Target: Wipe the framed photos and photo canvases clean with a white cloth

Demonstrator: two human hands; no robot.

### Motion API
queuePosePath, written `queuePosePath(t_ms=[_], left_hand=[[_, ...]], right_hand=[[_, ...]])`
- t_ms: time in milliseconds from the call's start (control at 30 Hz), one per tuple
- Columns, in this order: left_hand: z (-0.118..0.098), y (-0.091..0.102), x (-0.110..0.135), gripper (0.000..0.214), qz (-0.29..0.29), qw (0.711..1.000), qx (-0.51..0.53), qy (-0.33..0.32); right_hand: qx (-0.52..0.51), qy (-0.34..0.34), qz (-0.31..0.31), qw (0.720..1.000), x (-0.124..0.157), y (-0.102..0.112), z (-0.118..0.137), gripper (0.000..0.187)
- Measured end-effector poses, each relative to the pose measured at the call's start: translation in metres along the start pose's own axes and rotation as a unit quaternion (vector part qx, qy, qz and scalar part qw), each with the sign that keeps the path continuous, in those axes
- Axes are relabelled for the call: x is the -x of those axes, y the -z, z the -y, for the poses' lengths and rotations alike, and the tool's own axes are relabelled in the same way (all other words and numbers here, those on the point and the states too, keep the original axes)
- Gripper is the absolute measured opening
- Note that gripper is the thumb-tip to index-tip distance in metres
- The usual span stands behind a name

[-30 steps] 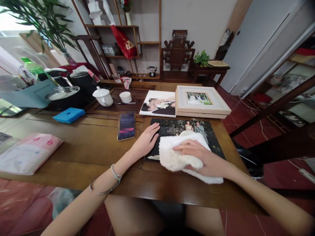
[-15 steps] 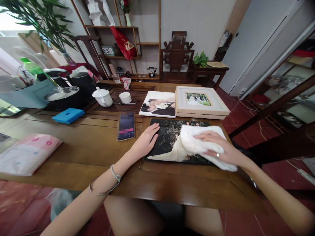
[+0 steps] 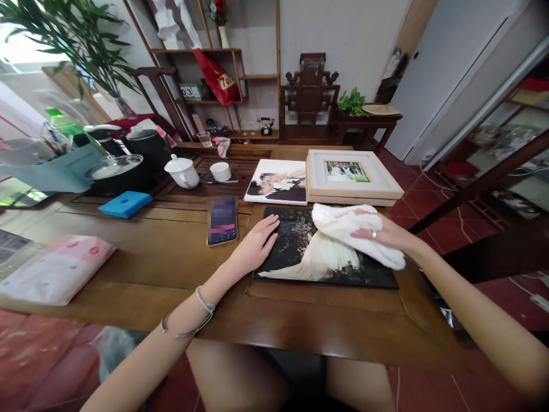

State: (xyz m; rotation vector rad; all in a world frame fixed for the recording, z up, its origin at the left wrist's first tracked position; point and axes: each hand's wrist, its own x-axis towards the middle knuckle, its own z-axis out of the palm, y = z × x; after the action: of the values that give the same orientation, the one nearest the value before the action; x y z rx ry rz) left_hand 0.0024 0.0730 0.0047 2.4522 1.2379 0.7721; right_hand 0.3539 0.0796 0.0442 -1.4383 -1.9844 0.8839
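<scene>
A dark photo panel (image 3: 328, 260) lies flat on the wooden table, printed with a pale flowing gown. My left hand (image 3: 256, 245) rests on the panel's left edge, fingers stretched out and holding nothing. On the panel's upper right, my right hand (image 3: 381, 232) presses a white towel (image 3: 338, 226) against the surface, its fingers partly sunk in the folds. The towel covers the top right of the picture and hangs a little past the right edge. A ring shows on a right finger. Left of my left hand lies a phone (image 3: 222, 222), its screen lit.
Behind the panel lie a white-edged photo print (image 3: 278, 194) and a stack of framed pictures (image 3: 377, 177). A lidded white cup (image 3: 182, 173), a small white bowl (image 3: 220, 171), a blue block (image 3: 125, 204) and a tissue pack (image 3: 60, 269) stand farther left. The table's front edge (image 3: 300, 349) is above my lap.
My right hand and the towel have moved away from me, up the panel, baring more of its lower right. My left hand stays on the left edge.
</scene>
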Motion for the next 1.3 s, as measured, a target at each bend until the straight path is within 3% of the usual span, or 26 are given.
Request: queuePosePath(t_ms=[133, 233, 433, 533, 600, 667, 767, 867, 967, 1067, 1167, 1300], left_hand=[[0.001, -0.001, 0.000, 0.042, 0.000, 1.000, 0.000, -0.001], [0.001, -0.002, 0.000, 0.042, 0.000, 1.000, -0.003, 0.002], [0.002, -0.005, 0.000, 0.042, -0.009, 1.000, 0.002, 0.007], [0.002, -0.006, 0.000, 0.042, -0.015, 1.000, 0.005, 0.010], [0.002, -0.006, 0.000, 0.042, -0.015, 1.000, 0.009, 0.011], [0.001, -0.005, 0.000, 0.041, -0.014, 1.000, 0.014, 0.011], [0.000, -0.004, 0.000, 0.041, -0.010, 1.000, 0.015, 0.011], [-0.001, -0.004, 0.001, 0.040, -0.011, 1.000, 0.013, 0.011], [0.000, -0.005, 0.001, 0.040, -0.013, 1.000, 0.006, 0.012], [0.001, -0.005, 0.001, 0.041, -0.008, 1.000, 0.003, 0.006], [0.002, -0.005, 0.001, 0.041, -0.008, 1.000, 0.008, 0.000], [0.002, -0.006, 0.001, 0.041, -0.010, 1.000, 0.005, 0.003]], right_hand=[[-0.033, -0.005, -0.039, 0.999, -0.012, 0.008, -0.022, 0.055], [0.004, 0.021, -0.054, 0.998, 0.001, 0.003, -0.014, 0.051], [0.077, 0.196, 0.121, 0.970, 0.061, -0.044, 0.052, 0.023], [0.069, 0.231, 0.170, 0.956, 0.065, -0.062, 0.070, 0.022], [0.058, 0.225, 0.146, 0.962, 0.050, -0.064, 0.067, 0.033], [0.063, 0.187, 0.080, 0.977, 0.025, -0.058, 0.054, 0.041], [0.102, 0.100, -0.036, 0.989, -0.014, -0.047, 0.036, 0.040], [0.136, 0.090, -0.071, 0.984, -0.029, -0.046, 0.033, 0.040], [0.153, 0.167, -0.020, 0.974, -0.010, -0.058, 0.050, 0.042], [0.150, 0.243, 0.092, 0.954, 0.028, -0.074, 0.076, 0.048], [0.145, 0.275, 0.188, 0.932, 0.056, -0.083, 0.095, 0.058], [0.113, 0.245, 0.161, 0.949, 0.041, -0.077, 0.087, 0.046]])
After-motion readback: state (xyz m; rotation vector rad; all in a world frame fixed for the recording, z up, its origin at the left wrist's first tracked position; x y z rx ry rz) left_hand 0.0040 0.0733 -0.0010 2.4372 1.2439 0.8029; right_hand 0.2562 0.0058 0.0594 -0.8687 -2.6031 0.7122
